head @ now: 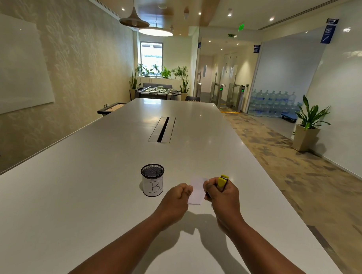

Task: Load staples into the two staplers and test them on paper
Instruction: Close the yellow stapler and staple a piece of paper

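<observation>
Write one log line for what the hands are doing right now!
left hand: holds paper | right hand: grips yellow stapler at paper | mesh cup: left of hands | step: testing stapler

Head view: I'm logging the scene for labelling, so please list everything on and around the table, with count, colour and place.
stapler: one, yellow, in the right hand
paper slip: one, white, between the two hands
mesh cup: one, black with a white label, on the table left of the hands
table: one, white, running ahead
cable slot: one, dark, mid-table
potted plant: one, green, on the floor at right
water bottles: many, blue, stacked behind glass
left hand: pinches the slip
right hand: grips the stapler
</observation>
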Motion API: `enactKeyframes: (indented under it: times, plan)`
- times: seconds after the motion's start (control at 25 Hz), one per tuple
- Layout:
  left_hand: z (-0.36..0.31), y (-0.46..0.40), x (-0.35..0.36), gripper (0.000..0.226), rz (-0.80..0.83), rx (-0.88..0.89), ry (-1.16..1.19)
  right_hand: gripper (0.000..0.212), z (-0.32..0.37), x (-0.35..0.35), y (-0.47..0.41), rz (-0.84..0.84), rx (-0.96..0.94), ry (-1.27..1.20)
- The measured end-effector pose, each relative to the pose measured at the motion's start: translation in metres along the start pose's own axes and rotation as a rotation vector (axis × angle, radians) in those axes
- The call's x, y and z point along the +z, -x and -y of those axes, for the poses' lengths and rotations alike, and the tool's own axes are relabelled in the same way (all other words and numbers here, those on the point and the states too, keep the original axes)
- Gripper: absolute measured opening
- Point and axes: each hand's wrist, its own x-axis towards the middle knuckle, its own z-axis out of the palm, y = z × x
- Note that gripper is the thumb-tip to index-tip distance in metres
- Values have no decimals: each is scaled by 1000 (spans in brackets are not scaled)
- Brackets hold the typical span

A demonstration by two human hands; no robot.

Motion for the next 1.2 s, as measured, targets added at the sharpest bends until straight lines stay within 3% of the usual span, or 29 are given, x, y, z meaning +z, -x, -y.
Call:
enactKeyframes:
  times: [0.16,0.28,0.36,0.56,0.68,0.8,0.88,1.0,1.2]
  plan:
    - [-3,3,0,44,-93,12,80,12,-3,1,-2,-27,35,-37]
    - [-5,4,-5,31,22,10,216,12,-7,-4,-5,-39,54,-64]
    - [-5,2,-8,26,49,26,122,14,-10,-7,-6,-52,102,-104]
    - [-3,-4,-11,43,-153,-17,20,7,-10,-10,-3,6,192,-212]
    - [-3,-8,-14,42,-194,-58,260,12,-9,-10,-2,60,202,-192]
    - [-4,-10,-16,34,-58,-185,571,13,-9,-10,-1,61,205,-183]
    - [-3,-10,-13,32,-7,-218,636,12,-10,-9,0,76,217,-186]
    - [-7,-12,-10,16,-100,-237,685,13,-6,-8,2,119,229,-164]
    - [-16,-14,-15,10,-203,-212,728,48,-1,-5,13,246,261,-29]
